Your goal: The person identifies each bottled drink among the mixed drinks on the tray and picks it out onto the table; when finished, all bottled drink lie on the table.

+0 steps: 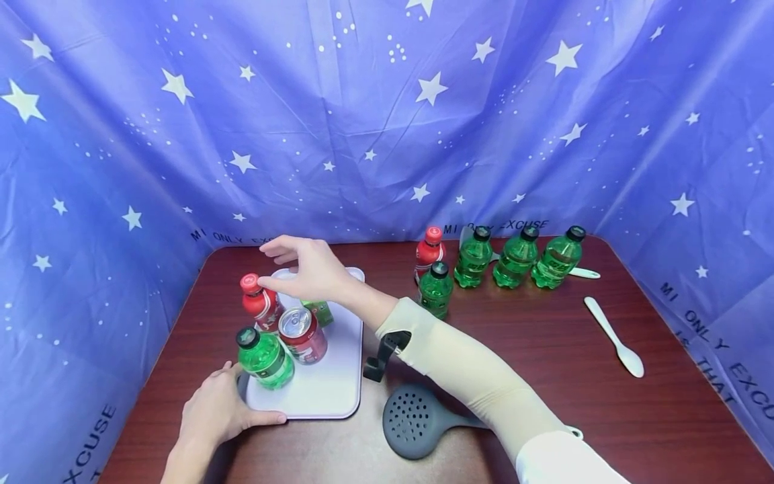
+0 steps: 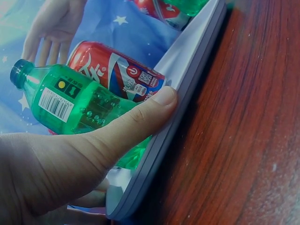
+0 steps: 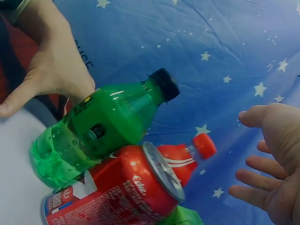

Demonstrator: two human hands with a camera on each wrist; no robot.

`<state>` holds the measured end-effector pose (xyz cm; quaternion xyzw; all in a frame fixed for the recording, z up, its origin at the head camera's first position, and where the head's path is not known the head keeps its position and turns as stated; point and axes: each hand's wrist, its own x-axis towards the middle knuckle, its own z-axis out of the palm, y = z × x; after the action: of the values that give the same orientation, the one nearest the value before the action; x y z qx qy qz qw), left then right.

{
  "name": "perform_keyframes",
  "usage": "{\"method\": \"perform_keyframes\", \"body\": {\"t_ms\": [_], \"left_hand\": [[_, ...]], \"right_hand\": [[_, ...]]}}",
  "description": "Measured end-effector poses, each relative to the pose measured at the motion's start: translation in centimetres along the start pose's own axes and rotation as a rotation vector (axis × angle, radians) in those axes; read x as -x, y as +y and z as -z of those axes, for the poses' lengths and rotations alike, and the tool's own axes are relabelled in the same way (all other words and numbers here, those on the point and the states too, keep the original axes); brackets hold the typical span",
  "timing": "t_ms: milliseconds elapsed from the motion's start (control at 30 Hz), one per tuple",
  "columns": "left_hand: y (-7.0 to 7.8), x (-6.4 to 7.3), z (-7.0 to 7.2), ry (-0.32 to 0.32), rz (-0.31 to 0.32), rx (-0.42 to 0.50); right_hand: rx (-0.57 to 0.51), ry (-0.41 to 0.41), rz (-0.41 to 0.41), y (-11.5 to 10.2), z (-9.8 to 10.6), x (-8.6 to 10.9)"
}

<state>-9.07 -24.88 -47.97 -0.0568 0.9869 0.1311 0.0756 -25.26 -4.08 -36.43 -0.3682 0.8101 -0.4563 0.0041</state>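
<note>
White tray (image 1: 335, 398) at our left on the worktop (image 1: 544, 336) carries a green bottle (image 1: 266, 361), red can (image 1: 307, 341), red-capped bottle (image 1: 263, 308) and small green box (image 1: 320, 313). Our left hand (image 1: 213, 408) clamps its fingers on the tray's near left corner; our right hand (image 1: 314, 270) hovers beside the red-capped bottle, fingers apart.

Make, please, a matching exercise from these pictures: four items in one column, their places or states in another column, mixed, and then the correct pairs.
1. red can
2. left hand
3. right hand
4. dark skimmer

A. raised, holding nothing
B. lying on the table, right of the tray
C. at the tray's near left corner
D. standing on the tray

Correct pairs: 1-D, 2-C, 3-A, 4-B
</note>
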Motion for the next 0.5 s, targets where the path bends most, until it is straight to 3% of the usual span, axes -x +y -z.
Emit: {"method": "perform_keyframes", "body": {"t_ms": [500], "left_hand": [[0.1,0.0,0.0,0.002,0.003,0.000]], "right_hand": [[0.207,-0.122,0.042,0.3,-2.9,-1.6]]}}
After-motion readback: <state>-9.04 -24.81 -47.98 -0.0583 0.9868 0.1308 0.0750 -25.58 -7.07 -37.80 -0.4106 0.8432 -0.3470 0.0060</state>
